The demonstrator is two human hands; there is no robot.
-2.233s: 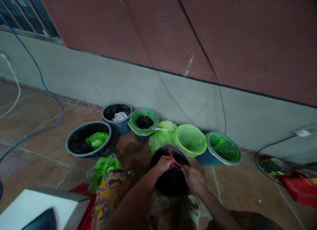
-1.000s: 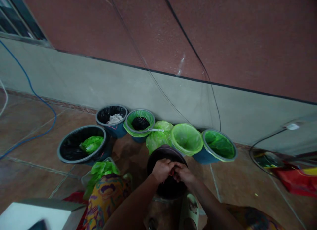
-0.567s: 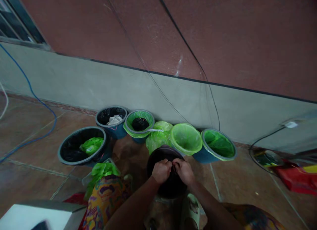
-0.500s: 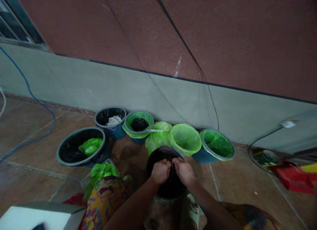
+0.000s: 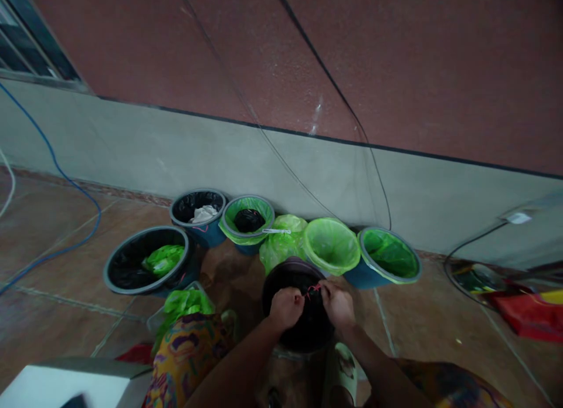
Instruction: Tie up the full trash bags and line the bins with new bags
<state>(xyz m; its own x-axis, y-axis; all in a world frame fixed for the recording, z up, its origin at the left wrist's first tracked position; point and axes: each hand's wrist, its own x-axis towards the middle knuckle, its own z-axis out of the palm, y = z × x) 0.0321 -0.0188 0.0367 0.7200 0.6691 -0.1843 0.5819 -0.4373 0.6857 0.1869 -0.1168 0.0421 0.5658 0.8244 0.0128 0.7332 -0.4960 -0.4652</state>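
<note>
Over a dark round bucket (image 5: 294,340) between my feet, my left hand (image 5: 285,308) and my right hand (image 5: 338,305) are both closed, a short gap apart. A thin red string (image 5: 313,289) stretches across that gap, its ends pinched in the fingers of each hand. Something black lies in the bucket below the string; whether it is a bag or the lining is too dark to tell. Behind the bucket are a crumpled green plastic bag (image 5: 281,244) with a white strip on it and a bin lined in light green (image 5: 331,244).
Against the wall stand a green-lined blue bin (image 5: 391,255), another green-lined bin (image 5: 247,206) and black-lined bins (image 5: 147,261). Green bags (image 5: 187,302) lie by my left knee. A white box (image 5: 70,387) is at lower left. A blue hose (image 5: 57,162) and a red item (image 5: 534,314) flank the floor.
My hands have drawn apart, the right one moving to the right. The red string now shows stretched between them, where before the fingers met over the bucket.
</note>
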